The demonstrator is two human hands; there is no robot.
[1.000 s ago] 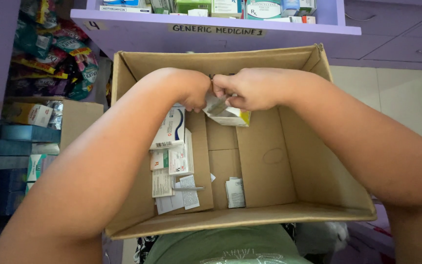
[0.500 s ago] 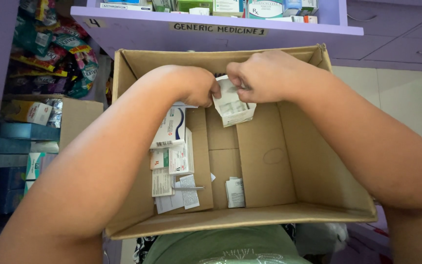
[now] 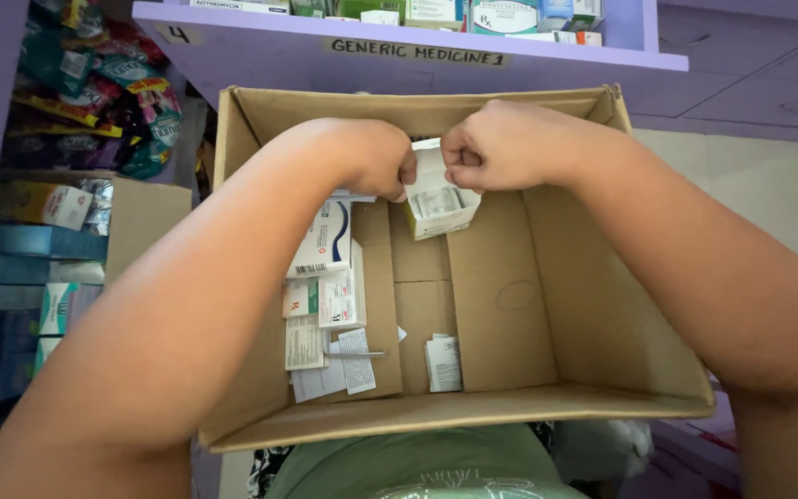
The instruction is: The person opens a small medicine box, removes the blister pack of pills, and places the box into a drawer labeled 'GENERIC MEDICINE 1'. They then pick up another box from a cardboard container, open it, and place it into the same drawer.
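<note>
Pharmacy stockroom or drugstore. A purple shelf (image 3: 399, 55) with a handwritten label strip carries rows of medicine boxes (image 3: 501, 16); sachet strips (image 3: 94, 92) hang at left above stacked cartons (image 3: 39, 268); a cardboard box (image 3: 547, 305) holds more medicine packs (image 3: 325, 268).

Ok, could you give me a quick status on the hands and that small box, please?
Left hand and right hand both gripping small box. Held open above carton. Nothing in the way.

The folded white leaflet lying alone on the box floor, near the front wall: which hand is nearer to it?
Right, slightly. The right hand is above the leaflet, holding the small carton; the left hand is farther left.
</note>
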